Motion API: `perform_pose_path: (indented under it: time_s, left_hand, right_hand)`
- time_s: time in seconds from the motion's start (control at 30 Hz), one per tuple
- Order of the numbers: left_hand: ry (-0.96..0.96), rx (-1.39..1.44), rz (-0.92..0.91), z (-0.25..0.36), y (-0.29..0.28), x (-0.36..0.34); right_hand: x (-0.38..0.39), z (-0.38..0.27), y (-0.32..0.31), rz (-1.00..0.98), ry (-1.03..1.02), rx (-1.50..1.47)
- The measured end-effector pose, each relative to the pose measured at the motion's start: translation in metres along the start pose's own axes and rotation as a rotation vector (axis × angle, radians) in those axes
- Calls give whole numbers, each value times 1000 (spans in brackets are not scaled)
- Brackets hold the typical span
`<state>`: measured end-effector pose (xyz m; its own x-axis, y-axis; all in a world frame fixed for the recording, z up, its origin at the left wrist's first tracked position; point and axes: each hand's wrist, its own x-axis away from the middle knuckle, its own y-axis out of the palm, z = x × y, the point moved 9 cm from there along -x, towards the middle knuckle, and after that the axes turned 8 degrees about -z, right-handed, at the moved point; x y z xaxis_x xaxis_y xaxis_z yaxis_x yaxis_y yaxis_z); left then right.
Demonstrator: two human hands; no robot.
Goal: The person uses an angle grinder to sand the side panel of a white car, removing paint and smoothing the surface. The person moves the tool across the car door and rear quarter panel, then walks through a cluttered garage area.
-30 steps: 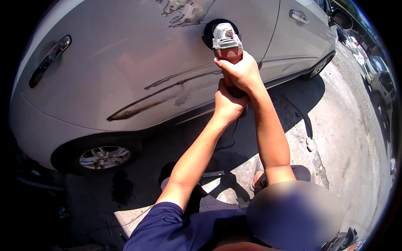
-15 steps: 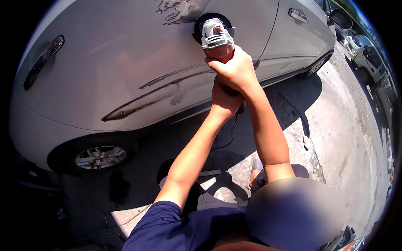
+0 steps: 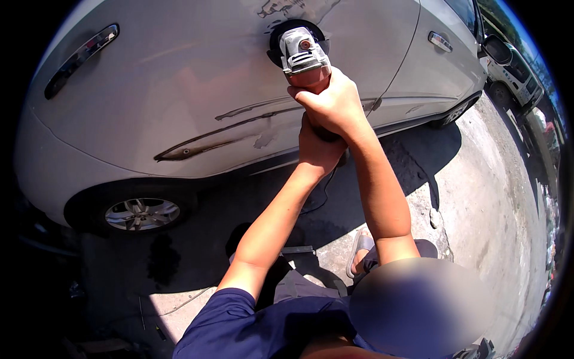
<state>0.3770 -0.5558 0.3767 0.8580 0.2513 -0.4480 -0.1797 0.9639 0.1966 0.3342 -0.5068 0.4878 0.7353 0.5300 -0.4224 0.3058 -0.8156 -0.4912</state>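
Note:
An angle grinder (image 3: 305,57) with a grey metal head and reddish body is held up against the side of a silver-grey car (image 3: 197,72). My right hand (image 3: 336,103) wraps round its body just behind the head. Below it, my left hand (image 3: 320,148) is closed on the rear of the same tool. The grinder's dark round disc (image 3: 275,45) faces the door panel and mostly hides the spot under it. Just above the disc lies a patchy worn area (image 3: 287,7) in the paint. Long dark scrapes (image 3: 209,148) run along the lower door.
A dark cord (image 3: 326,194) hangs from below the grinder to the concrete. The rear wheel (image 3: 142,214) is at left, with a chrome door handle (image 3: 82,60) above. My sandalled foot (image 3: 360,254) stands on the ground. Another vehicle (image 3: 514,75) is parked at far right.
Against the door panel, the grinder has shifted left and slightly down, away from the worn patch. Both hands keep their grip. The whole view has also turned a little.

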Motion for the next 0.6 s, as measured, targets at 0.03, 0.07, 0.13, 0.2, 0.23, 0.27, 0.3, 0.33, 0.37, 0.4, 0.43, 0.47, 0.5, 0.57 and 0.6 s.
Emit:
perform_pose_path:
  time_s: [0.03, 0.07, 0.13, 0.2, 0.23, 0.27, 0.3, 0.33, 0.37, 0.4, 0.43, 0.47, 0.5, 0.57, 0.6]
  left_hand:
    - [-21, -30, 9, -9, 0, 0]
    - [-37, -85, 5, -5, 6, -1]
    - [-54, -108, 17, -11, 13, -2]
    - [4, -111, 65, 0, 12, -4]
    - [64, -146, 100, 10, 8, -4]
    - [85, -127, 90, 24, 4, -2]
    - [81, -29, 69, 25, 6, -2]
    - [77, 70, 48, 25, 8, -3]
    - [73, 162, 35, 25, 5, -1]
    - [32, 15, 15, 24, 6, 1]
    - [19, 13, 61, 18, 8, 2]
    - [20, 84, 52, 19, 16, 2]
    - [21, 154, 42, 22, 22, 4]
    - [79, -14, 75, 38, 16, 6]
    - [106, -96, 90, 46, 13, 6]
  right_hand:
    - [2, 3, -4, 4, 20, 9]
    - [2, 5, -9, 8, 38, 24]
    - [1, 11, -13, -1, 15, 1]
    - [0, 0, -12, -23, -30, 23]
    - [-2, -9, -6, -39, -66, 46]
    - [-4, -12, 2, -41, -63, 55]
    - [-4, -17, 4, -52, -60, 109]
    - [-4, -17, 0, -44, -38, 94]
    - [-3, -18, 3, -44, -19, 72]
    - [-3, -12, 0, -34, 6, 62]
    - [-2, -5, -5, -23, 30, 52]
    - [2, -9, -12, 9, 34, 55]
    - [2, -12, -12, 2, 25, 81]
    - [2, -16, -11, -7, 12, 135]
    - [0, -23, -6, -23, -23, 149]
